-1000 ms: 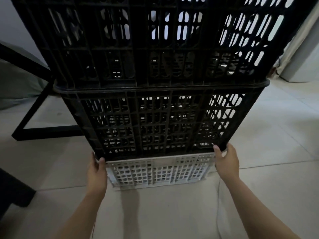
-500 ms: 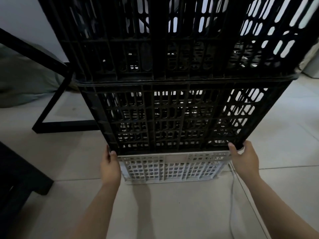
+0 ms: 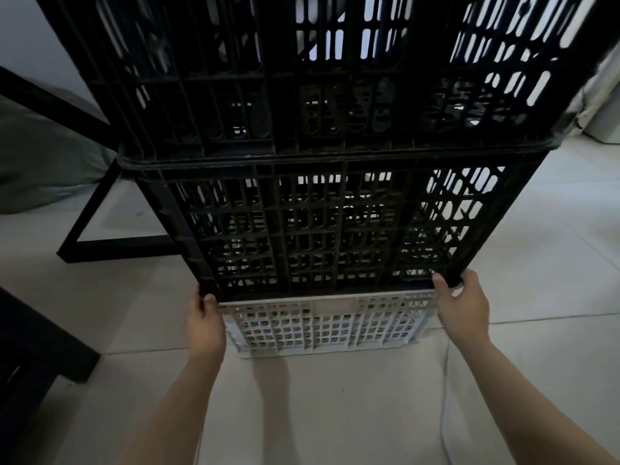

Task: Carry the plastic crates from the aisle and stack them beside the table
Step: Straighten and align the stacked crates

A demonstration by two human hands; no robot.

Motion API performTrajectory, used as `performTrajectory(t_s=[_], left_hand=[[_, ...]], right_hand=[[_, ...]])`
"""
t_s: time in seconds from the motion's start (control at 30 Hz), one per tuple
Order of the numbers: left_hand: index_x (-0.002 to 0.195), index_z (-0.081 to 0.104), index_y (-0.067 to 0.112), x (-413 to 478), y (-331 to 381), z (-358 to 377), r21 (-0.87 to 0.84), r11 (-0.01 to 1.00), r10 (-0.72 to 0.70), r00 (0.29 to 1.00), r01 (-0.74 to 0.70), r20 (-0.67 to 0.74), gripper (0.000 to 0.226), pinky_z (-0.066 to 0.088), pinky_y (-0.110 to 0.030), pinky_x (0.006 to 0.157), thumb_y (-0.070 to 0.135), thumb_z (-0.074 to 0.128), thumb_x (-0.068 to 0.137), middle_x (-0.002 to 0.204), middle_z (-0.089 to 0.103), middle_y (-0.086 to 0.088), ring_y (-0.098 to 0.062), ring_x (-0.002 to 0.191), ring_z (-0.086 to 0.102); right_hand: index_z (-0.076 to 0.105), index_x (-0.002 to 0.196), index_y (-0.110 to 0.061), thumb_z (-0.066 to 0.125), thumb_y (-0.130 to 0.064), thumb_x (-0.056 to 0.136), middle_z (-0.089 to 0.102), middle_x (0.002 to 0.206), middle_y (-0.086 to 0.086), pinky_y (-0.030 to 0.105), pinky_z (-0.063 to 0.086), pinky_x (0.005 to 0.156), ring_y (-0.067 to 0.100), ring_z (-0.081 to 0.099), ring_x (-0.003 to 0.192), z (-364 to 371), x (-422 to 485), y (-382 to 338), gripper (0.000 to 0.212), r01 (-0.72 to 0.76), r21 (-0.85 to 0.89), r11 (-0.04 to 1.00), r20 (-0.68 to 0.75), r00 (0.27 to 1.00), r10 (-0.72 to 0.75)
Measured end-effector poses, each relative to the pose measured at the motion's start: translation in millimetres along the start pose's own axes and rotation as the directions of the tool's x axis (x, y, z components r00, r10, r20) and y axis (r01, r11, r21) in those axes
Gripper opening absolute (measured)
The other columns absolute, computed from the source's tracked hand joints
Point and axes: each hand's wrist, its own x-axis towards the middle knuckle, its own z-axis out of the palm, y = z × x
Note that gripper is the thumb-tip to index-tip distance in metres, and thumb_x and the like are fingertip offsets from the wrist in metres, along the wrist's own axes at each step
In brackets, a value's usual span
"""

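Pale tiled floor [image 3: 553, 229] is carrying everything, dim light, black frame of the counter [image 3: 100, 226] sitting out past the left hand. Person is standing over a stack: white crate [image 3: 322, 325] on the floor between the two hands, lower black crate [image 3: 328, 229] directly above it, upper black crate [image 3: 302, 78] nested into that one's rim and filling the top of view.

Left hand [image 3: 204, 325] is curling fingers around the bottom left corner of the lower black crate, thumb over the edge. Right hand [image 3: 464, 305] is doing the same at the bottom right corner, wrapped on the rim. Both are closed on the crate, not loose.

Corner grip looks deliberate: two crates are tall, so holding the base wide apart is keeping the load from rocking. Cannot tell whether the black base is fully seated on the white crate or hovering just above; a thin gap is showing near the right hand.

Stack is sitting just beside the counter frame, so this reads as the placing step. Thin cable [image 3: 444, 380] is lying on the floor below the right hand, a trip risk.
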Motion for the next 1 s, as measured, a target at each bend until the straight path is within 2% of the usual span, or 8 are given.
performTrajectory(t_s=[0.13,0.27,0.5,0.7,0.83,0.93,1.0], left_hand=[[0.150,0.031,0.021,2,-6,3,-0.041,0.999,0.027,1.000,-0.027,0.012,0.048,0.030,-0.036,0.111,0.024,0.033,0.103,0.150,0.044,-0.007,-0.026,0.138,0.039],[0.151,0.030,0.017,3,-10,7,-0.117,0.993,-0.006,1.000,0.007,0.007,0.048,0.029,-0.031,0.110,0.026,0.034,0.104,0.152,0.041,-0.006,-0.023,0.139,0.038],[0.146,0.037,0.007,6,-8,11,-0.239,0.971,-0.039,0.997,0.023,-0.064,0.045,0.032,-0.023,0.099,0.016,0.040,0.102,0.145,0.048,-0.013,-0.024,0.133,0.045],[0.143,0.043,0.007,3,-7,10,-0.208,0.978,-0.019,0.995,-0.001,-0.098,0.044,0.035,-0.024,0.099,0.018,0.042,0.101,0.139,0.054,-0.013,-0.025,0.129,0.050],[0.143,0.043,0.008,1,-9,15,-0.187,0.982,-0.008,0.993,-0.014,-0.116,0.044,0.035,-0.031,0.107,0.022,0.039,0.102,0.142,0.051,-0.012,-0.026,0.132,0.047],[0.139,0.046,0.003,0,-9,20,-0.170,0.985,-0.013,0.989,-0.012,-0.145,0.042,0.032,-0.027,0.100,0.021,0.037,0.103,0.141,0.050,-0.018,-0.031,0.132,0.045],[0.137,0.049,0.003,4,-8,21,-0.183,0.983,-0.034,0.986,0.004,-0.162,0.041,0.034,-0.029,0.103,0.020,0.038,0.102,0.139,0.053,-0.016,-0.031,0.131,0.047]], right_hand=[[0.053,0.125,-0.016,0.058,-0.030,0.094,0.058,0.103,-0.004,0.027,0.036,0.080,0.014,0.052,0.096,-6,-2,0,0.034,0.007,0.048,0.999,0.048,0.999,-0.009],[0.059,0.119,-0.015,0.064,-0.026,0.091,0.059,0.092,-0.013,0.025,0.036,0.081,0.012,0.054,0.095,-14,3,7,0.031,0.019,0.035,0.999,0.068,0.997,-0.021],[0.059,0.115,-0.018,0.061,-0.032,0.092,0.062,0.102,-0.002,0.032,0.042,0.080,0.018,0.057,0.096,-7,0,7,0.027,0.052,0.010,0.999,0.004,0.999,-0.052],[0.057,0.119,-0.014,0.060,-0.033,0.093,0.061,0.105,-0.001,0.031,0.040,0.083,0.018,0.056,0.099,-2,0,5,0.032,0.015,0.020,1.000,-0.025,1.000,-0.014],[0.056,0.122,-0.012,0.059,-0.033,0.093,0.059,0.106,-0.002,0.031,0.040,0.083,0.017,0.054,0.099,0,0,5,0.036,0.015,0.008,1.000,-0.034,0.999,-0.015],[0.057,0.120,-0.012,0.062,-0.033,0.091,0.060,0.104,-0.001,0.029,0.038,0.083,0.015,0.053,0.098,-3,2,6,0.036,0.014,0.006,1.000,-0.029,0.999,-0.013],[0.058,0.118,-0.011,0.064,-0.031,0.091,0.060,0.102,-0.001,0.027,0.037,0.083,0.014,0.052,0.097,-4,3,6,0.035,0.021,0.004,1.000,-0.032,0.999,-0.021]])
